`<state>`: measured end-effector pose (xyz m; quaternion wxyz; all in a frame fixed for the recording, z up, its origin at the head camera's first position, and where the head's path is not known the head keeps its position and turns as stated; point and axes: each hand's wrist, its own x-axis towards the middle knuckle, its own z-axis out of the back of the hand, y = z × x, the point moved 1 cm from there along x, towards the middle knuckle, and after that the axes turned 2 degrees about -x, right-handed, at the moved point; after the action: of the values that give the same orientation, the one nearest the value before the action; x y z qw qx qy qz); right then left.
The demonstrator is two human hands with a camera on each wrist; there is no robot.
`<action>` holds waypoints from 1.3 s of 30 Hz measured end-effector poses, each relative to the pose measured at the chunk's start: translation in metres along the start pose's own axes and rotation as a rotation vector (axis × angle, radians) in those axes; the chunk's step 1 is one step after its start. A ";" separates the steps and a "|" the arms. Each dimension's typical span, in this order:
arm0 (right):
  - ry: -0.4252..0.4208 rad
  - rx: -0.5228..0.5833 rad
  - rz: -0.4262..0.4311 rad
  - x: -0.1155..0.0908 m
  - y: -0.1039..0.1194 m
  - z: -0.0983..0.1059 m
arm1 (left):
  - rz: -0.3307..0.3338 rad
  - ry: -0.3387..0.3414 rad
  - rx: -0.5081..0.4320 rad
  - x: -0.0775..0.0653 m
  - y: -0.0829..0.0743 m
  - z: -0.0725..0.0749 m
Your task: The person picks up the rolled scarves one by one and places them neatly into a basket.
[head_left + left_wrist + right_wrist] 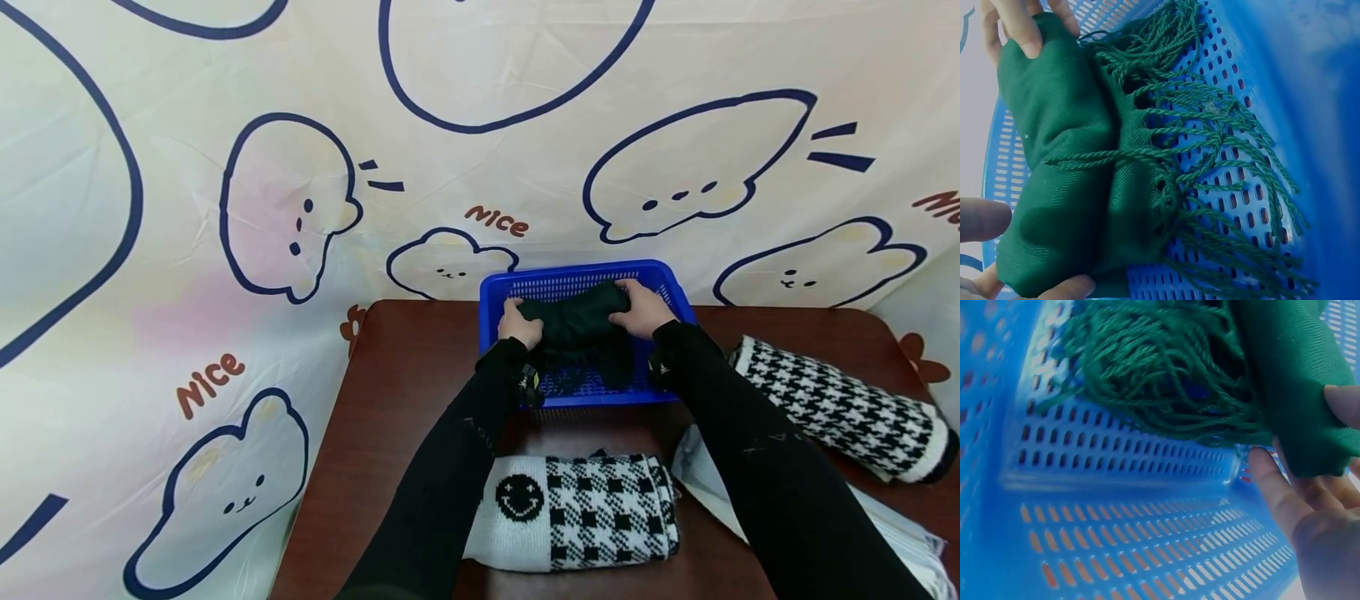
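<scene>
A dark green scarf (577,321) with twisted fringe lies folded into a thick roll inside the blue plastic basket (491,292). At its left end, my left hand (520,325) holds the roll, with fingertips (1072,287) curled round the cloth in the left wrist view. My right hand (642,310) grips the opposite end, its thumb on top and fingers under the roll in the right wrist view. The loose fringe (1222,144) spreads over the slotted basket floor on the near side.
In front of the basket, a folded black-and-white checked scarf (607,508) with a smiley patch lies on the brown table (420,375). A rolled houndstooth scarf (840,408) rests at the right, beside a white plastic-wrapped item (892,525). A printed cloth backdrop (450,192) hangs behind.
</scene>
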<state>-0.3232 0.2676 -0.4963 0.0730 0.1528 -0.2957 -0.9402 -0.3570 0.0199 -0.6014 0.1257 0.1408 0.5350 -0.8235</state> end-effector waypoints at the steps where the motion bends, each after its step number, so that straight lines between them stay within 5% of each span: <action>1: -0.002 -0.006 0.003 0.001 -0.002 -0.001 | 0.005 0.001 -0.001 -0.011 -0.008 0.004; 5: -0.021 0.001 0.014 0.004 -0.008 -0.003 | 0.044 -0.001 -0.025 -0.059 -0.043 0.019; 9: -0.023 0.000 0.018 0.005 -0.009 -0.004 | 0.026 -0.008 -0.029 -0.079 -0.052 0.024; 10: -0.015 -0.007 0.014 0.003 -0.009 -0.004 | 0.024 -0.007 -0.009 -0.077 -0.049 0.022; 15: 0.018 -0.049 -0.023 -0.004 -0.008 0.000 | -0.023 -0.014 0.060 0.001 0.006 -0.006; 17: 0.027 -0.041 -0.036 -0.007 -0.008 0.002 | -0.031 -0.011 0.088 0.006 0.009 -0.008; 22: 0.047 -0.002 -0.036 -0.010 -0.010 0.008 | 0.038 0.045 0.080 -0.060 -0.046 0.020; 26: 0.045 0.010 -0.017 -0.010 -0.009 0.012 | -0.005 0.052 0.087 -0.084 -0.062 0.033; 31: 0.048 0.021 -0.005 -0.017 0.002 0.019 | -0.044 0.059 0.101 -0.111 -0.079 0.047; 39: 0.042 0.060 0.039 -0.033 0.026 0.028 | -0.175 0.123 0.155 -0.125 -0.089 0.064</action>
<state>-0.3000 0.2694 -0.4510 0.0930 0.1689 -0.3250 -0.9259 -0.2789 0.0031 -0.4558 0.0093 0.1532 0.4868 -0.8599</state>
